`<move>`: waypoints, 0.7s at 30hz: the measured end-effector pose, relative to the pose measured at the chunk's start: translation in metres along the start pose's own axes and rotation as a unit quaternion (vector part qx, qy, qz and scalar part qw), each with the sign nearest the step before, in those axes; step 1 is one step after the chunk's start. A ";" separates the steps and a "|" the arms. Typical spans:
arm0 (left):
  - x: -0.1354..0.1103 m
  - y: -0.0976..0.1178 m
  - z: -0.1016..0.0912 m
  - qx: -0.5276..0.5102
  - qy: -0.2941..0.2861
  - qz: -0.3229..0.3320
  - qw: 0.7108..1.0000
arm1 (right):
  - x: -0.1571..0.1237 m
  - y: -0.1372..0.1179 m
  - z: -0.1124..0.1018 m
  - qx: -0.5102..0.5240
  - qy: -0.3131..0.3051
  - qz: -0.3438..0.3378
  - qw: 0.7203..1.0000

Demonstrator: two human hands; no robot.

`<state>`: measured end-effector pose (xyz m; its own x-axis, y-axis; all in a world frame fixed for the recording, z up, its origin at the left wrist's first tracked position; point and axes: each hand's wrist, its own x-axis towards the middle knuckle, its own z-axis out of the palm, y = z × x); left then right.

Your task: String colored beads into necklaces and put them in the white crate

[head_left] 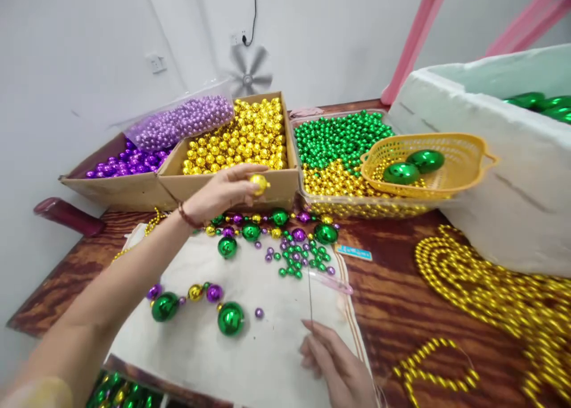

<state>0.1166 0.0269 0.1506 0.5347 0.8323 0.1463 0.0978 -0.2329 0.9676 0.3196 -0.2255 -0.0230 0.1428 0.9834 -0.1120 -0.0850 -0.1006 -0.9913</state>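
Observation:
My left hand reaches forward and pinches a gold bead in front of the cardboard box of gold beads. My right hand rests low on the white cloth, fingers pinched on a thin upright needle or wire. On the cloth lie large green balls, purple and gold beads, a partly strung strand and a scatter of small green and purple beads.
A box of purple beads sits at the back left, a clear tray of green and gold beads at the back. A yellow basket holds two green balls. A white foam box stands right. Gold bead strings cover the wooden table.

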 end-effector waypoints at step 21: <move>-0.132 -0.080 0.110 0.046 0.141 0.093 0.985 | -0.041 0.015 0.029 -0.013 0.048 -0.074 0.996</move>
<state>0.1306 -0.1196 0.0311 0.2985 0.8739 0.3838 0.1024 -0.4291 0.8974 0.2835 -0.2625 -0.0318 0.2453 0.9690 0.0298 -0.0312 0.0386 -0.9988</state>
